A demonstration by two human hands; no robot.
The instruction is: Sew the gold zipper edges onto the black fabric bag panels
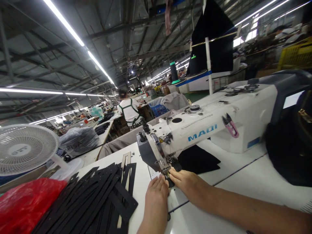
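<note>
1. Far left: round white plastic fan (20, 150); nearer, crumpled red plastic bag (31, 203).
2. Left, near: overlapping heap of flat black slotted strips (97, 195) on white tabletop (195, 222).
3. Left hand (157, 191): fingers together, slightly bent, tips at the needle area; grip cannot be told.
4. Small dark piece (170, 182): between both hands' fingertips, below the needle end of the white sewing machine with blue lettering (202, 130).
5. Right hand (190, 183): fingers nearly closed together, reaching left to the same spot; hold cannot be told.
6. Just beyond it: flat black fabric panel (200, 159).
7. Right: pink-handled snips (230, 125) against the machine body.
</note>
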